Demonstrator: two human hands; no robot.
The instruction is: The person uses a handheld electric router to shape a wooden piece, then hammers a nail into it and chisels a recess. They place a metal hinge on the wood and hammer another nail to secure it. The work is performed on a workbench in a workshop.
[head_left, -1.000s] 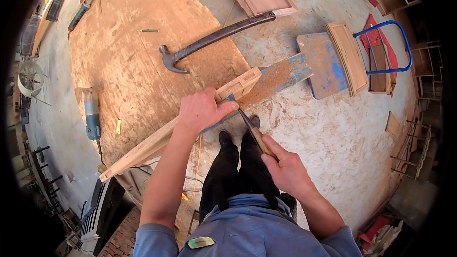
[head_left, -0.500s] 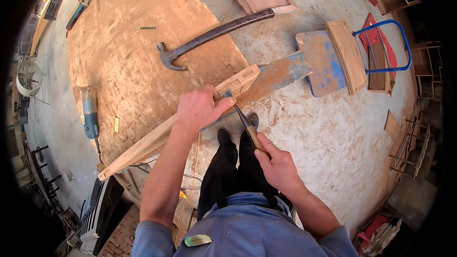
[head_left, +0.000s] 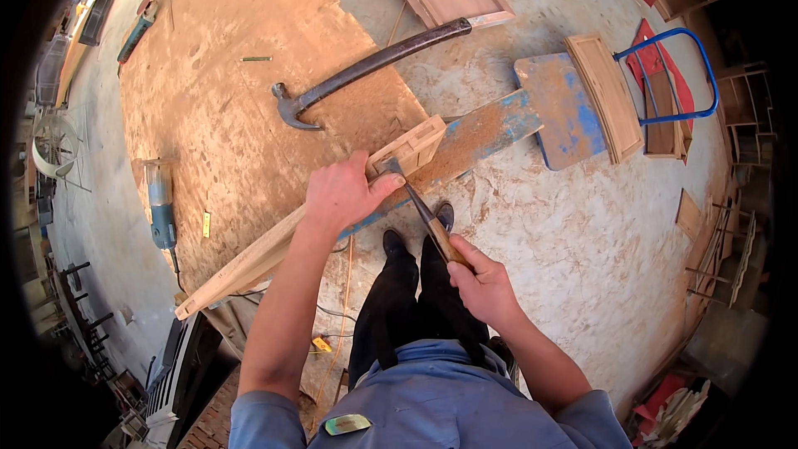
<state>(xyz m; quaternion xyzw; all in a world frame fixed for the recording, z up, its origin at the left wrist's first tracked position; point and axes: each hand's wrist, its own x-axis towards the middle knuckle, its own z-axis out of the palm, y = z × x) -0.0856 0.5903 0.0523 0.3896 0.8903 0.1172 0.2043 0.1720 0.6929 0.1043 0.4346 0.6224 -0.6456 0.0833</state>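
Item: long pale timber rail (head_left: 274,254) with slotted end, lying across the sawdust-strewn chipboard bench (head_left: 224,116). Left hand (head_left: 341,193) pressed closed over the rail beside the slot. Right hand (head_left: 482,287) gripping the wooden-handled steel chisel (head_left: 420,208), blade at the slot. Step judged: paring the slot; next calls for controlled push. Beyond the rail: dark curved claw hammer (head_left: 366,71).

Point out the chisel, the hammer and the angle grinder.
chisel (head_left: 418,204), head view, on its metal shank.
hammer (head_left: 374,65), head view, on the middle of its handle.
angle grinder (head_left: 161,204), head view, on its blue body.
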